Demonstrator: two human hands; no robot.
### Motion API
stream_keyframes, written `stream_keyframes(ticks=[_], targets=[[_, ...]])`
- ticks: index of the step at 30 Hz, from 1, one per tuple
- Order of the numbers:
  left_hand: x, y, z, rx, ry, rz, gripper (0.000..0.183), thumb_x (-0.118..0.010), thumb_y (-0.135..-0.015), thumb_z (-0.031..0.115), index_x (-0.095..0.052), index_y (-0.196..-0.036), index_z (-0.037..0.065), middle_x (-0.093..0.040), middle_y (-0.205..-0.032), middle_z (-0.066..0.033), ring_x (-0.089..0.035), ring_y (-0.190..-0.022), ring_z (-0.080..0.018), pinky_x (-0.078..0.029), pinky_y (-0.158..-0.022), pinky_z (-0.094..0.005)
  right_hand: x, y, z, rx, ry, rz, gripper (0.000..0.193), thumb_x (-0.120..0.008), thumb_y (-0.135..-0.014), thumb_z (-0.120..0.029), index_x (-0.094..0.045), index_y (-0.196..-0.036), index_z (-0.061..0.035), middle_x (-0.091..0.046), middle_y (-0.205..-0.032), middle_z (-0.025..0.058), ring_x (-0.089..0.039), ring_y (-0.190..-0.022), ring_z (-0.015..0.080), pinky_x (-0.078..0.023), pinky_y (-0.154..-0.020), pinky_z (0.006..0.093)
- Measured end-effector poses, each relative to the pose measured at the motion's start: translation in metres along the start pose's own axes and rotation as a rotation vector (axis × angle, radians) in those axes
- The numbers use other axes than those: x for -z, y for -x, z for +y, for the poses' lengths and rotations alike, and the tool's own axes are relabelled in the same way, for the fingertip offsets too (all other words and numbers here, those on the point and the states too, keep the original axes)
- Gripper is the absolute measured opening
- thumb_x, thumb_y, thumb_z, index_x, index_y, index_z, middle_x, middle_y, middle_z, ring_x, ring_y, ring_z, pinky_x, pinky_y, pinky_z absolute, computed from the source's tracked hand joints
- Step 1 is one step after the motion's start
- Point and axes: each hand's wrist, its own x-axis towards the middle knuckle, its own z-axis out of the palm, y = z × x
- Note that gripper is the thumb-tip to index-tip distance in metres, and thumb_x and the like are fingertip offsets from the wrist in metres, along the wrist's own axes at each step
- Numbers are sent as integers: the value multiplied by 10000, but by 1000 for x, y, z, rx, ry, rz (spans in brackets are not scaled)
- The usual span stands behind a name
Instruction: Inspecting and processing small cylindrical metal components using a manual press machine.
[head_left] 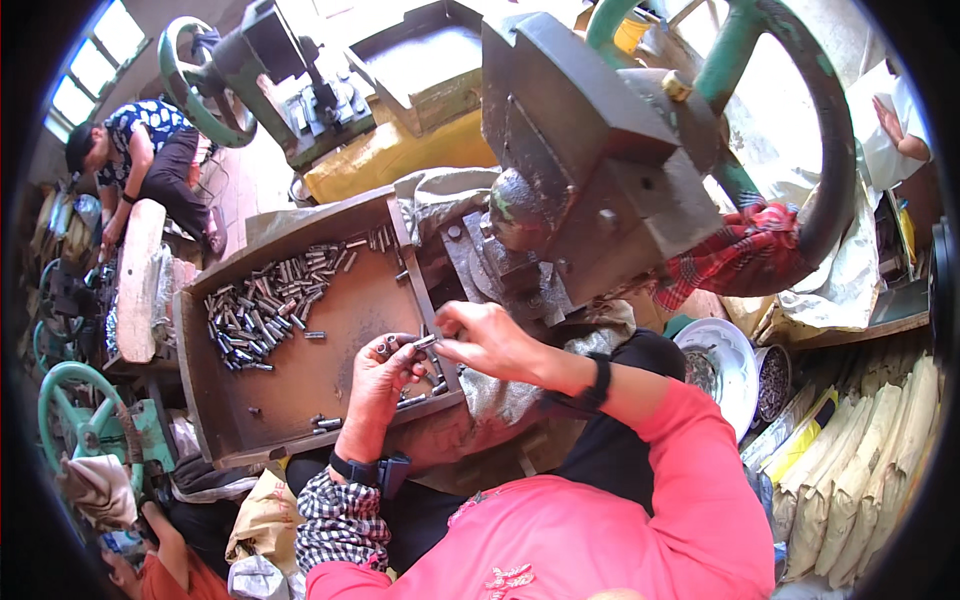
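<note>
Over the right side of a shallow metal tray (350,310), my two hands come close together. My left hand (382,380) has its fingers curled around several short metal cylinders. One small metal cylinder (425,342) sticks out between the hands; the fingers of my right hand (487,340) pinch at its end, partly hiding it. A heap of similar shiny cylinders (265,315) fills the tray's left and far part. Some loose ones lie along its right wall and near corner.
A heavy dark press (590,170) with a large handwheel (835,130) rises right of the tray, a red checked cloth (735,250) on it. At right stand a white basin (720,365) and stacked paper packets (860,470). Other people sit at far left and lower left.
</note>
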Motion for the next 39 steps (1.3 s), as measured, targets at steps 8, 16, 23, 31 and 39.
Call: stream_keyframes(ticks=[8,16,23,31,39], targets=[[-35,15,4,-53,-184,79,196,-656,-848,105,-596,-996,-8,-647,-821,-64,-640,-660,-124,-525,-555,-227,168,150,-116,269,283,721,145,-577,-840,-117,-589,-875,23,-602,-1008,142,-611,-863,239,-485,-759,353],[-85,-40,10,-91,-291,5,205,-666,-839,123,-582,-987,9,-644,-825,-53,-641,-670,-124,-529,-577,-240,213,134,4,78,116,1133,459,-646,-828,-81,-477,-1239,37,-555,-1185,115,-534,-1053,187,-394,-954,331],[-68,-92,0,-182,-278,45,182,-648,-846,111,-574,-974,5,-633,-797,-54,-654,-673,-133,-531,-550,-228,225,138,4,84,89,1089,503,-616,-836,-59,-427,-1297,9,-537,-1228,119,-543,-1093,231,-419,-963,374],[-70,-113,-9,-96,-260,57,135,-617,-861,90,-568,-948,-1,-635,-813,-71,-663,-668,-151,-537,-550,-228,278,119,-84,-209,224,991,498,-636,-841,-140,-466,-1275,34,-544,-1221,114,-544,-1084,197,-413,-959,319],[-70,-97,-5,14,-101,-107,132,-629,-863,107,-575,-948,21,-646,-807,-64,-649,-658,-141,-525,-552,-232,298,43,-147,-38,295,647,464,-562,-879,-207,-491,-1240,75,-550,-1202,159,-552,-1057,234,-416,-942,327]])
